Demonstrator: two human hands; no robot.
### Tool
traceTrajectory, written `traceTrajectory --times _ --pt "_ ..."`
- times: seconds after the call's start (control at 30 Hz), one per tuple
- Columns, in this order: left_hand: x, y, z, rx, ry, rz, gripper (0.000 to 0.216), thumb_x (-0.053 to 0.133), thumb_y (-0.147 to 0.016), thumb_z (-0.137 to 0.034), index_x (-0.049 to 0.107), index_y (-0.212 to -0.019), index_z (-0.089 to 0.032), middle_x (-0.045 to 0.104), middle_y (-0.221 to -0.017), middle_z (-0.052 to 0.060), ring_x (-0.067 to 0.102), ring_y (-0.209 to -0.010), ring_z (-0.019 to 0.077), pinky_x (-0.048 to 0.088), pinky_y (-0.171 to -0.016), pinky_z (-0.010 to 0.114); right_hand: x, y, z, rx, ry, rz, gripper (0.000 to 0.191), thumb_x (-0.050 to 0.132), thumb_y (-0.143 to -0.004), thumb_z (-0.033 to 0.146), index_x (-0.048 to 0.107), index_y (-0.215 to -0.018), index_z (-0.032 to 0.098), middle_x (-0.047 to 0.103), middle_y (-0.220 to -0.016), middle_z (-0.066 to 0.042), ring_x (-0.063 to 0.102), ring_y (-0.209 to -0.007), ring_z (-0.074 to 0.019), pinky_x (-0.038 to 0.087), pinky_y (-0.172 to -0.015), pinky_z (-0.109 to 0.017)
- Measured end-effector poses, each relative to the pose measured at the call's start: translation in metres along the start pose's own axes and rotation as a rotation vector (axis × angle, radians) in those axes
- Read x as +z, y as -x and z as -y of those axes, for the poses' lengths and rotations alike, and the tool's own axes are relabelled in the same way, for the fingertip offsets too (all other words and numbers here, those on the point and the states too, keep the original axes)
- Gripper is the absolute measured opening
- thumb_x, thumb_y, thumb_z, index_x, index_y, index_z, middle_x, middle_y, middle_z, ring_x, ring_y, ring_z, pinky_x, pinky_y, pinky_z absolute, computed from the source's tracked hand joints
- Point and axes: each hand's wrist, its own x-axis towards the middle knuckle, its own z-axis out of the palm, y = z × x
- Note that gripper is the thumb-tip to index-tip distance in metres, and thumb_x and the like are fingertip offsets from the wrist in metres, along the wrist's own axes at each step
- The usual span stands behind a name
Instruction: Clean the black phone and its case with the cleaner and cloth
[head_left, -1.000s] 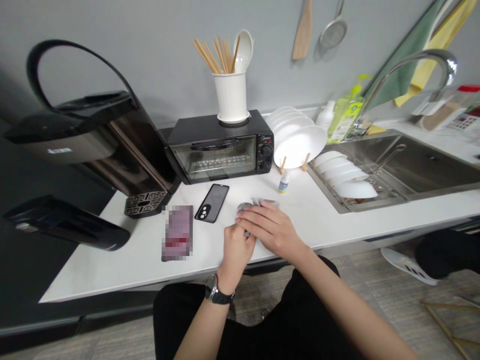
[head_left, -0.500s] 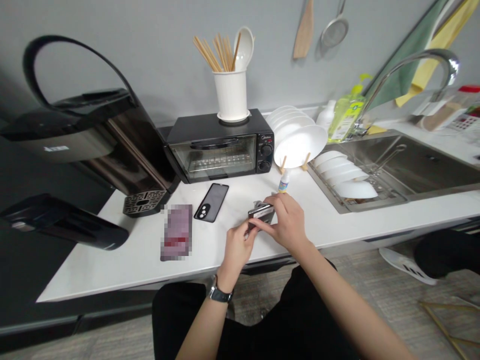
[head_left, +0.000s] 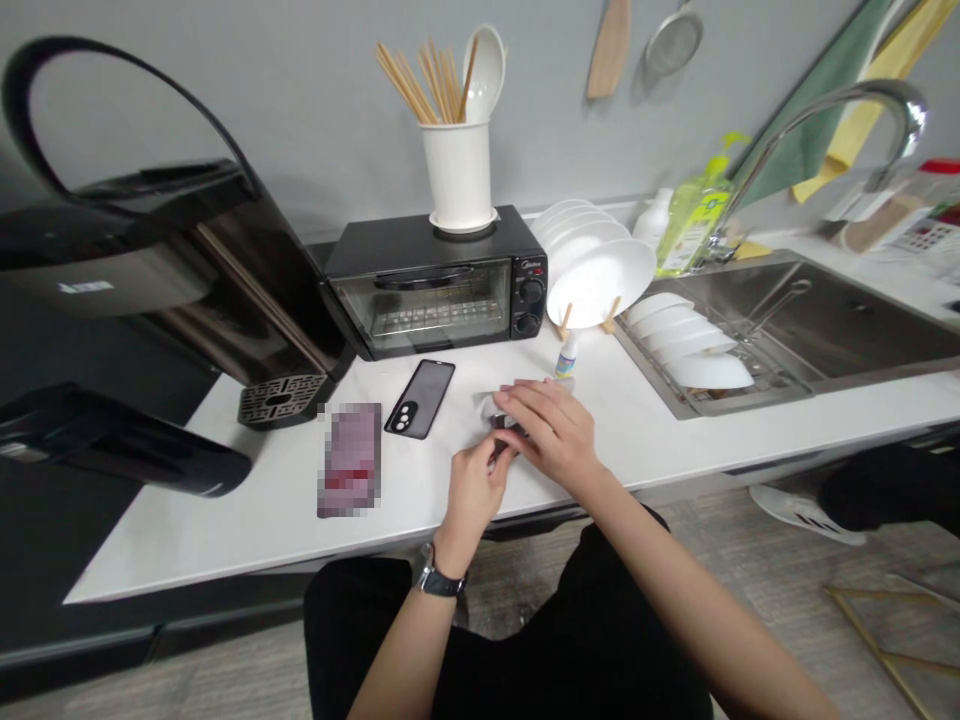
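My left hand (head_left: 477, 480), a watch on its wrist, pinches the lower end of a dark, shiny-edged phone (head_left: 500, 421). Most of that phone is hidden under my right hand (head_left: 553, 430), whose fingers lie over its top with the thumb at the near side. Something pale and translucent (head_left: 486, 405) shows on the counter just beyond the fingertips; its kind is unclear. Left of my hands lies a black-rimmed phone case (head_left: 422, 400) with camera holes. A small white bottle (head_left: 567, 358) with a coloured label stands behind my right hand.
A blurred-out purplish object (head_left: 351, 460) lies on the white counter (head_left: 270, 530). Behind are a black toaster oven (head_left: 442, 285) and racked plates (head_left: 600, 283). A dark dispenser (head_left: 225, 270) and a black bottle (head_left: 142, 445) flank the left; a sink (head_left: 832, 340) is right.
My right hand has shifted left, its fingers now stretched over the phone and covering most of it. My left hand keeps its hold. The view has tilted slightly.
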Motion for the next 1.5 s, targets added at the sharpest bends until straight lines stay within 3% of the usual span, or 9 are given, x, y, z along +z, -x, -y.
traceTrajectory --times 0.13,0.23,0.43,0.57,0.7,0.87,1.03,1.3,1.5 --pt "0.000 0.001 0.000 0.014 -0.064 -0.008 0.020 0.051 -0.095 -0.015 0.069 -0.085 -0.019 0.073 -0.071 0.005 0.068 -0.062 0.0186 0.045 -0.060 0.026 0.006 -0.002 0.013 0.181 0.019 -0.116 0.031 0.068 -0.098 0.036 0.064 -0.123 0.020 0.075 -0.102 -0.009 0.071 -0.105 -0.0266 0.059 -0.095 -0.044" --pt "0.001 0.002 0.002 0.016 -0.093 -0.015 0.022 0.050 -0.090 -0.008 0.068 -0.082 -0.018 0.073 -0.072 0.007 0.068 -0.062 0.0204 0.045 -0.060 0.029 0.012 -0.006 0.027 0.246 0.016 -0.132 0.016 0.064 -0.097 0.027 0.066 -0.111 0.022 0.076 -0.098 -0.006 0.072 -0.103 -0.0244 0.053 -0.105 -0.047" --pt "0.003 0.004 0.005 0.022 -0.147 -0.002 0.023 0.055 -0.083 -0.006 0.064 -0.067 -0.019 0.068 -0.063 0.008 0.066 -0.058 0.0232 0.045 -0.059 0.031 0.019 0.001 0.026 -0.112 -0.007 -0.159 0.024 0.058 -0.099 0.011 0.070 -0.114 0.025 0.079 -0.108 -0.003 0.072 -0.113 -0.0189 0.053 -0.099 -0.036" --pt "0.003 0.004 0.004 0.016 -0.148 -0.010 0.019 0.055 -0.090 -0.011 0.070 -0.081 -0.018 0.073 -0.070 0.007 0.069 -0.063 0.0215 0.047 -0.062 0.029 0.014 0.001 0.013 0.127 0.054 -0.211 0.036 0.067 -0.098 0.037 0.063 -0.131 0.023 0.076 -0.105 -0.009 0.072 -0.100 -0.0259 0.057 -0.088 -0.041" --pt "0.002 0.002 0.001 0.014 -0.146 -0.009 0.019 0.054 -0.093 -0.013 0.072 -0.091 -0.017 0.075 -0.072 0.007 0.070 -0.064 0.0204 0.047 -0.062 0.027 0.006 -0.007 0.011 0.337 0.058 -0.082 0.040 0.067 -0.093 0.055 0.064 -0.112 0.020 0.070 -0.097 -0.012 0.066 -0.090 -0.0284 0.054 -0.077 -0.042" --pt "0.001 0.002 0.000 0.029 -0.164 0.011 0.022 0.053 -0.091 -0.008 0.072 -0.083 -0.017 0.076 -0.074 0.009 0.072 -0.067 0.0222 0.048 -0.064 0.029 0.012 -0.010 0.022 0.174 0.030 -0.102 0.005 0.060 -0.098 0.027 0.063 -0.101 0.023 0.072 -0.093 -0.005 0.068 -0.094 -0.0224 0.050 -0.098 -0.043" --pt "0.004 0.004 0.003 0.015 -0.198 0.020 0.027 0.059 -0.085 -0.008 0.065 -0.061 -0.019 0.070 -0.063 0.010 0.069 -0.064 0.0238 0.050 -0.065 0.032 0.022 -0.005 0.018 -0.145 0.047 -0.147 0.016 0.057 -0.099 0.015 0.066 -0.101 0.028 0.077 -0.097 0.002 0.070 -0.098 -0.0167 0.049 -0.095 -0.036" --pt "0.004 0.002 0.000 0.029 -0.153 0.000 0.028 0.055 -0.095 -0.014 0.074 -0.116 -0.018 0.077 -0.078 0.005 0.071 -0.066 0.0197 0.050 -0.065 0.027 0.008 -0.013 0.009 0.248 0.139 -0.041 0.026 0.064 -0.094 0.050 0.057 -0.089 0.025 0.058 -0.075 -0.004 0.052 -0.075 -0.0248 0.040 -0.065 -0.039" --pt "0.003 0.002 0.004 0.033 -0.169 -0.006 0.020 0.055 -0.094 -0.012 0.075 -0.091 -0.016 0.074 -0.071 0.007 0.069 -0.063 0.0204 0.048 -0.063 0.028 0.006 -0.018 0.016 0.019 0.017 0.058 0.013 0.052 -0.101 0.017 0.063 -0.102 0.023 0.072 -0.095 -0.004 0.061 -0.092 -0.0216 0.047 -0.090 -0.041"
